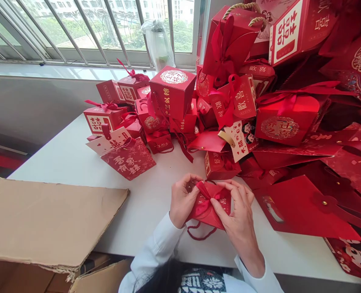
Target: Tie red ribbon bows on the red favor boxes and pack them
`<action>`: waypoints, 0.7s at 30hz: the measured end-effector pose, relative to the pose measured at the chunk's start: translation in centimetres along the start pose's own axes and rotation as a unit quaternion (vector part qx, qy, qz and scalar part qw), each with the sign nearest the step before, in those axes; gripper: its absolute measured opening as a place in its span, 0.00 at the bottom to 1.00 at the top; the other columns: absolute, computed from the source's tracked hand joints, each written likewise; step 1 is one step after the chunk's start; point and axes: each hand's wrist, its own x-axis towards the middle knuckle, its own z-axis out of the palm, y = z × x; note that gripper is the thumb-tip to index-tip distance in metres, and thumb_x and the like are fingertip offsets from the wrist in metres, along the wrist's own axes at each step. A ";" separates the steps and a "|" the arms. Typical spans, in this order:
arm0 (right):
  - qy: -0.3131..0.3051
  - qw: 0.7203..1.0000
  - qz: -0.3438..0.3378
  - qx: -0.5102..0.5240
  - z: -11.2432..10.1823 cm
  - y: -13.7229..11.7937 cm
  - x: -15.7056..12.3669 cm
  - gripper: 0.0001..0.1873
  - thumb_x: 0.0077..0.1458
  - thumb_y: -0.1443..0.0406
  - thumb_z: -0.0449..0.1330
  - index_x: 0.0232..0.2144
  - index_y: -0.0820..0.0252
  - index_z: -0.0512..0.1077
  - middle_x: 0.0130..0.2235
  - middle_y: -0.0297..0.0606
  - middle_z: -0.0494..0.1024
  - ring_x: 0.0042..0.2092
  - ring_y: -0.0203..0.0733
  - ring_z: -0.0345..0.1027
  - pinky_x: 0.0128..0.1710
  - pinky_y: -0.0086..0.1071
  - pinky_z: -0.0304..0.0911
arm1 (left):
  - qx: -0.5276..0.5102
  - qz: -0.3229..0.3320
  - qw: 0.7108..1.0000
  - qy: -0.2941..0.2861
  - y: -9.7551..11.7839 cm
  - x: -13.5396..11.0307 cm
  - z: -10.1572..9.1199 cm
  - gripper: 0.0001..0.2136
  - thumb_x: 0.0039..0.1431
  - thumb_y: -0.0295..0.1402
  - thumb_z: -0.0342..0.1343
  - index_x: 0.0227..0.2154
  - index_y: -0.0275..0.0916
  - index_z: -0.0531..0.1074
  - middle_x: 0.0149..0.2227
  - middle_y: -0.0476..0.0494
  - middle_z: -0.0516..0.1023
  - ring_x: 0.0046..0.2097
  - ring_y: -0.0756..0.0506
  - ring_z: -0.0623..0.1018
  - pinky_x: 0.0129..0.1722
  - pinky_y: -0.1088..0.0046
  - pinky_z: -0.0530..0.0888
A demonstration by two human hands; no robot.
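I hold a small red gift box (209, 205) with a red ribbon bow just above the white table (156, 191), near its front edge. My left hand (182, 201) grips the box's left side, fingers curled over its top. My right hand (239, 219) closes on the right side, thumb and fingers pinching at the ribbon. A red cord loop (200, 235) hangs below the box. Both wrists wear white sleeves.
A big heap of red gift boxes and bags (238, 93) fills the table's back and right. A red box with gold lettering (128, 160) lies at centre left. An open cardboard carton flap (46, 219) sits at left. A barred window (85, 28) runs behind.
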 end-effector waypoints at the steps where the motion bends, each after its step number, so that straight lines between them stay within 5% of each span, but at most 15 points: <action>1: 0.000 1.000 0.000 0.004 0.1 0.1 0.0 0.12 0.56 0.61 0.57 0.44 0.54 0.68 0.46 0.41 0.69 0.51 0.51 0.57 0.48 0.45 0.56 | -0.001 0.000 1.000 0.002 0.0 0.0 0.0 0.05 0.55 0.33 0.56 0.31 0.36 0.72 0.30 0.48 0.75 0.30 0.51 0.73 0.31 0.78 0.71; 14: -0.018 0.998 0.032 0.051 0.6 0.6 0.0 0.15 0.54 0.61 0.58 0.44 0.55 0.67 0.46 0.41 0.72 0.50 0.50 0.59 0.49 0.46 0.57 | 0.004 -0.001 1.000 0.018 0.4 -0.1 0.3 0.05 0.54 0.33 0.56 0.30 0.36 0.72 0.29 0.48 0.74 0.30 0.51 0.73 0.30 0.78 0.70; 21: -0.017 0.954 0.159 0.254 -1.1 1.7 0.3 0.20 0.54 0.56 0.60 0.48 0.54 0.64 0.46 0.42 0.71 0.49 0.46 0.66 0.49 0.43 0.62 | 0.009 0.004 1.000 -0.012 0.4 -0.2 -0.2 0.06 0.56 0.34 0.55 0.34 0.37 0.72 0.30 0.48 0.74 0.31 0.51 0.73 0.30 0.78 0.70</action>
